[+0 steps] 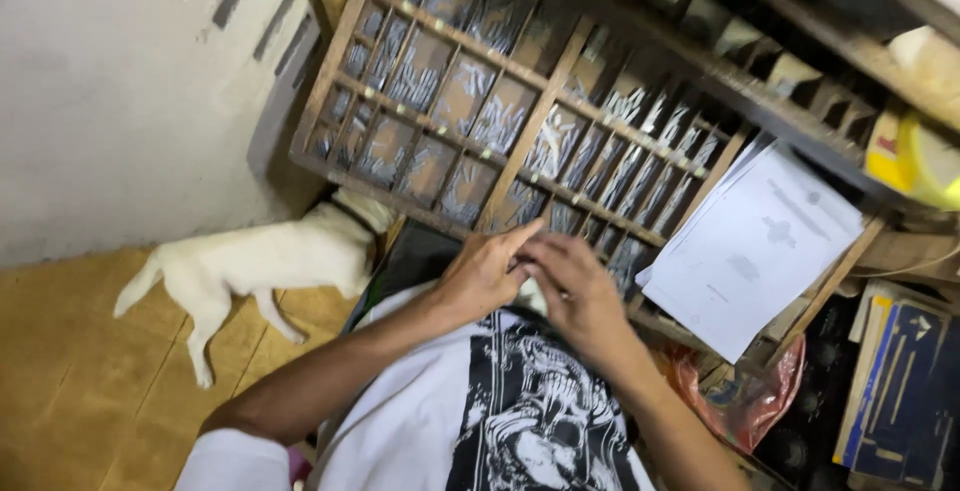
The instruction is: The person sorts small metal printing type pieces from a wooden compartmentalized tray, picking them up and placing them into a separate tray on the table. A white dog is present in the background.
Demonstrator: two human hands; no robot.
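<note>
A slanted wooden type case (540, 111) has many small compartments filled with grey metal type pieces (600, 166). My left hand (485, 273) and my right hand (572, 291) meet at its lower edge, fingers touching. The left index finger stretches toward the lower compartments. My right hand's fingers are curled, and what lies in them is hidden. My white shirt with a black print (520, 411) is below the hands.
A white dog (260, 261) stands on the yellow floor (80, 391) beside the case, against a pale wall. A stack of white papers (760, 241) lies on the case's right end. A red plastic bag (745, 396), blue books (905, 391) and a yellow container (925, 156) are at right.
</note>
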